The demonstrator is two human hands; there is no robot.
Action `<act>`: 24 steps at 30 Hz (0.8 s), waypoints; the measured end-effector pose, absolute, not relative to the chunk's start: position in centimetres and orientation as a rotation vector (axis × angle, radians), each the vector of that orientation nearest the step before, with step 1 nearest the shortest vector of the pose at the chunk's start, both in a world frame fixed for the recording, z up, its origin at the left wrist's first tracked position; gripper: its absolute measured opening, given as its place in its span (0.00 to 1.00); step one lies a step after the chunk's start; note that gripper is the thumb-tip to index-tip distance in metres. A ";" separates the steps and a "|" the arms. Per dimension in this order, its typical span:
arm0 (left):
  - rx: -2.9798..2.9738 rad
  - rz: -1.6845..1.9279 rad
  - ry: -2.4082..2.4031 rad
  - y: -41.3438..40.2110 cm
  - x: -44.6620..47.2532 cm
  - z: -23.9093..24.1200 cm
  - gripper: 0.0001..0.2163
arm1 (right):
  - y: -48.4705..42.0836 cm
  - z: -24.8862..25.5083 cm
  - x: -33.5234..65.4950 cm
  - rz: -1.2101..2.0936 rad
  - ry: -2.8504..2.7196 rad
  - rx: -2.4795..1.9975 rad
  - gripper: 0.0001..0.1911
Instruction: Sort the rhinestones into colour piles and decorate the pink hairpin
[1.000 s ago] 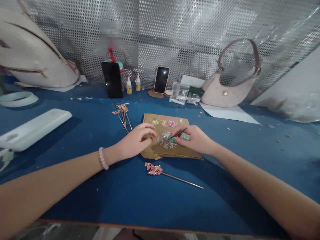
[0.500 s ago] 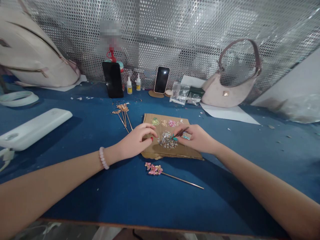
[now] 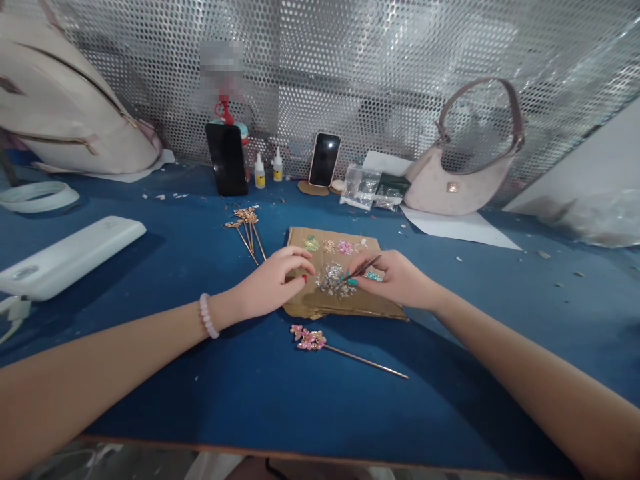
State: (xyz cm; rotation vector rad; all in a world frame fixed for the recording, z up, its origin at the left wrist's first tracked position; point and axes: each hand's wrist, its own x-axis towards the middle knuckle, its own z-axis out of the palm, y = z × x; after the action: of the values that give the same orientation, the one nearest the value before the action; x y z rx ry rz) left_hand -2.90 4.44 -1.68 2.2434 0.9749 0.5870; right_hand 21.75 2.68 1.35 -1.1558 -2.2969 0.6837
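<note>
Tweezers were kept pinched in the right hand. Their tips were nudged slightly into the silver charm pile on the cardboard, mid-desk. The left hand was left loosely curled and empty, resting on the cardboard edge. Picking was judged ongoing.

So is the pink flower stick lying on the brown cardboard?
No, the pink flower stick lies on the blue table, in front of the cardboard and nearer to the person.
</note>
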 end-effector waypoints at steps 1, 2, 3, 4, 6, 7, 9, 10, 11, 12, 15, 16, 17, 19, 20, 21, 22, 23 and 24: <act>2.244 0.584 0.976 4.4 -2.9 -1.7 0.10 | 2.6 1.3 21.6 0.704 -2.309 -1.142 0.07; 2.245 0.582 0.977 4.4 -2.9 -1.7 0.10 | 2.5 1.3 21.5 0.720 -2.326 -1.129 0.07; 2.245 0.580 0.978 4.4 -2.9 -1.6 0.10 | 2.4 1.3 21.4 0.727 -2.341 -1.122 0.07; 2.245 0.578 0.978 4.4 -2.9 -1.6 0.10 | 2.4 1.2 21.4 0.727 -2.351 -1.123 0.07; 2.244 0.578 0.974 4.4 -2.9 -1.6 0.10 | 2.5 1.1 21.4 0.698 -2.347 -1.154 0.07; 2.243 0.577 0.972 4.4 -2.9 -1.6 0.10 | 2.6 1.1 21.5 0.676 -2.335 -1.178 0.06; 2.236 0.575 0.973 4.4 -2.9 -1.5 0.10 | 2.9 1.0 21.7 0.639 -2.308 -1.217 0.06; 2.229 0.574 0.975 4.3 -2.9 -1.5 0.10 | 3.0 1.0 21.8 0.627 -2.297 -1.224 0.07; 2.223 0.577 0.981 4.3 -2.9 -1.5 0.10 | 3.0 1.0 21.9 0.622 -2.289 -1.225 0.07; 2.220 0.574 0.979 4.3 -2.9 -1.6 0.10 | 3.1 1.0 22.0 0.627 -2.285 -1.220 0.07; 2.225 0.582 0.978 4.3 -2.9 -1.7 0.10 | 2.9 1.0 21.9 0.668 -2.289 -1.197 0.07; 2.229 0.588 0.977 4.4 -2.9 -1.7 0.10 | 2.9 1.0 21.9 0.682 -2.298 -1.191 0.07; 2.233 0.595 0.974 4.4 -2.9 -1.8 0.10 | 2.8 1.0 21.8 0.691 -2.308 -1.188 0.06; 2.239 0.602 0.971 4.4 -2.9 -1.8 0.10 | 2.8 1.0 21.7 0.690 -2.322 -1.198 0.06; 2.240 0.601 0.969 4.4 -2.9 -1.8 0.10 | 2.8 1.0 21.7 0.686 -2.327 -1.210 0.06; 2.239 0.598 0.967 4.5 -2.9 -1.8 0.10 | 2.8 1.0 21.7 0.678 -2.328 -1.220 0.06; 2.237 0.597 0.967 4.5 -2.9 -1.8 0.10 | 2.9 1.1 21.8 0.669 -2.328 -1.223 0.06; 2.234 0.596 0.967 4.5 -2.9 -1.7 0.10 | 3.0 1.1 21.9 0.661 -2.325 -1.216 0.06; 2.233 0.596 0.966 4.5 -2.9 -1.7 0.10 | 3.2 1.2 22.1 0.660 -2.318 -1.195 0.06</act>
State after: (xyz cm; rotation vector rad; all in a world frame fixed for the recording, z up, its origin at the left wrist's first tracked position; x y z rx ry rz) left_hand -2.87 4.48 -1.72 2.2328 0.9661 0.5955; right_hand 22.13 3.16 1.17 -1.1949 -2.3179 0.6599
